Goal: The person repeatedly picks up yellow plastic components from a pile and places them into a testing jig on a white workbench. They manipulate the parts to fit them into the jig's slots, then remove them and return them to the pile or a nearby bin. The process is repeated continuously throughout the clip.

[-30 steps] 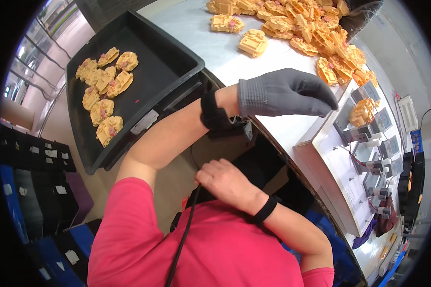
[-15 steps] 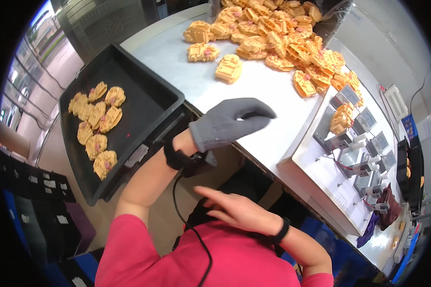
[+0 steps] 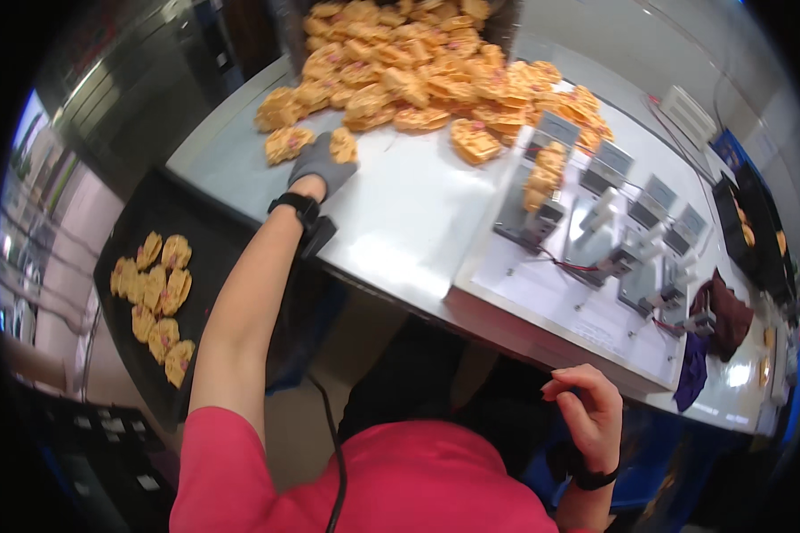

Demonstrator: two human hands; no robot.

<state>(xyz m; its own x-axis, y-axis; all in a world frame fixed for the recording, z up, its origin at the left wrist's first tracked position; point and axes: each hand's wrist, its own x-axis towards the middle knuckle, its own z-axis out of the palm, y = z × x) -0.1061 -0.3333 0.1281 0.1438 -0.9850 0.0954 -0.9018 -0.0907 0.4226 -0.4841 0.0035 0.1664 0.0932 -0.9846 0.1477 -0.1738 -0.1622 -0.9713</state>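
My left hand (image 3: 318, 166), in a grey glove, reaches across the white table and is closed on a yellow-orange moulded plastic part (image 3: 344, 147). Another such part (image 3: 289, 146) lies just left of the glove, and a large heap of them (image 3: 418, 80) spreads behind it. My right hand (image 3: 588, 411) is bare and hangs in front of the table edge, below the fixture box. Its fingers are loosely bent, apart from the thumb, with nothing visible in them. One plastic part (image 3: 543, 178) sits in the leftmost metal station of the test fixture (image 3: 578, 280).
A black tray (image 3: 204, 222) at the left holds several plastic parts. Beyond the fixture lie a purple cloth (image 3: 692, 373) and a dark red cloth (image 3: 727, 315). Black bins (image 3: 756, 235) stand at the far right. A black cable (image 3: 333, 435) hangs by my body.
My left hand has moved forward and left to the parts and closed on the lone one. My right hand has swung right, toward the fixture's front. The view has shifted.
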